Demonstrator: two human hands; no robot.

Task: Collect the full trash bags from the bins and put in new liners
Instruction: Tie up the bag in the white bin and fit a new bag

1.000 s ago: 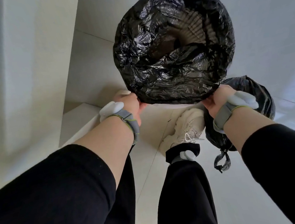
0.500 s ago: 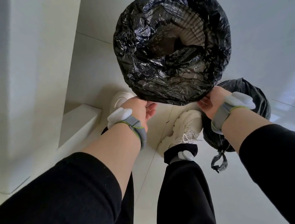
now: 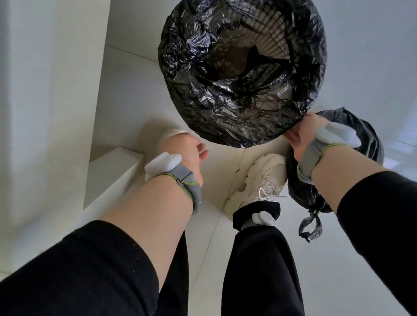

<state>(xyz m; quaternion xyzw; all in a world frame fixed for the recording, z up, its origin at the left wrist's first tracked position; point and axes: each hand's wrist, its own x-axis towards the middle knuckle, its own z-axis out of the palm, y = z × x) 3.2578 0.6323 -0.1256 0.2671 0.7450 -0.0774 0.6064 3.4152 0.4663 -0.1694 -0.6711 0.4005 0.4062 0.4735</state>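
A round slatted bin (image 3: pixel 270 35) stands on the floor ahead, with a crinkled black liner (image 3: pixel 241 86) draped inside it and over its rim. My right hand (image 3: pixel 303 134) grips the liner's edge at the near right of the rim. My left hand (image 3: pixel 184 150) hangs a little left of the bin's near edge, fingers loosely curled, holding nothing and apart from the liner. A full black trash bag (image 3: pixel 308 196), tied in a knot, sits on the floor behind my right wrist, next to my right shoe.
A white wall with a low ledge (image 3: pixel 115 173) runs along the left. My white sneaker (image 3: pixel 259 183) stands between the ledge and the tied bag. Pale floor tiles (image 3: pixel 370 35) extend to the right of the bin.
My left hand has let go of the liner's rim and drawn back to the left. My right hand stays on the rim. The view has moved closer to the bin.
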